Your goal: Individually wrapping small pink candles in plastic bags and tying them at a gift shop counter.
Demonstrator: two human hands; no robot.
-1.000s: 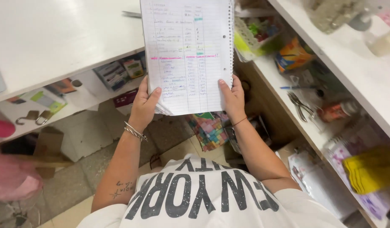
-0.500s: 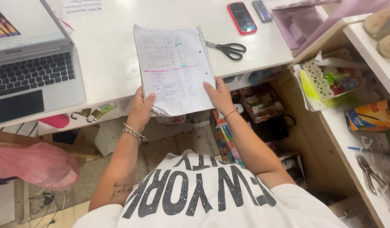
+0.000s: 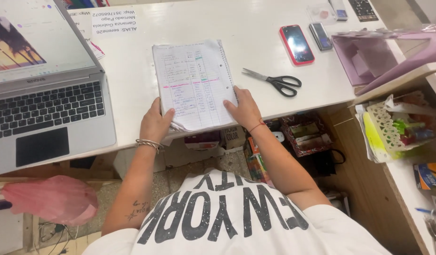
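**Both hands hold a spiral notebook at the edge of the white surface**

The spiral notebook lies flat on the white surface, its lower edge reaching the surface's near rim, its wire binding along the right side. The open page shows handwritten rows with pink and green marks. The left hand grips the notebook's lower left corner, fingers curled around the page edge and thumb on top. The right hand presses on the lower right corner, fingers spread narrow and flat on the paper. A silver bracelet sits on the left wrist and a thin red cord on the right.

Just left of the notebook stands an open laptop. To the right, apart from the notebook, lie black-handled scissors, and farther back a phone in a red case. A pink bag rests below the surface at the left.
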